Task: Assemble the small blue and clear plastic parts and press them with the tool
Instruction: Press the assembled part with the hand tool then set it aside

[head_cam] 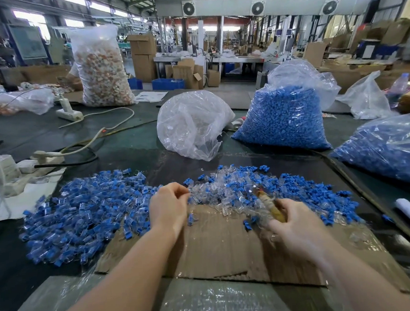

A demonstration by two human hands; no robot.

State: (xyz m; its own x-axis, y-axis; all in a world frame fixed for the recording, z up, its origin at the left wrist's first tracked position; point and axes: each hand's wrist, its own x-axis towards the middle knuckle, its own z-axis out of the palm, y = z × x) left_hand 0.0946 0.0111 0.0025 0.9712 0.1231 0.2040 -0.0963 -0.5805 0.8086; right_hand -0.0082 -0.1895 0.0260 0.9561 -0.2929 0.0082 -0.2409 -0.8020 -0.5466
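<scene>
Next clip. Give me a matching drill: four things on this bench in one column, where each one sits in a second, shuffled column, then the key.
Things:
1. tool
2. tall bag of orange and white parts
3. bag of clear parts
4. pile of assembled blue and clear parts

Places:
A. left of the cardboard sheet
B. far left of the table, standing upright
C. gripped in the right hand
D. table centre, beyond the hands

Pairs: 1-C, 2-B, 3-D, 4-A
</scene>
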